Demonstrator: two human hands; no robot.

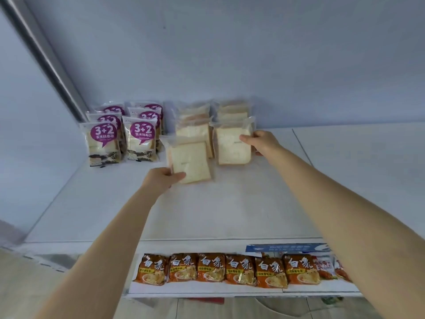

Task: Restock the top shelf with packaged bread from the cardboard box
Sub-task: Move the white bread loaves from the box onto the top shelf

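Head view: the left hand (161, 178) pinches a clear bread pack (189, 161) on the top shelf (230, 203). The right hand (261, 141) grips another bread pack (232, 146) upright beside it.

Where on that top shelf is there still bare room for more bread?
The top shelf is bare along its whole front, from the bread to the front edge, and all across the right, past the right hand. The back left corner is crowded: purple-label packs beside rows of clear bread packs.
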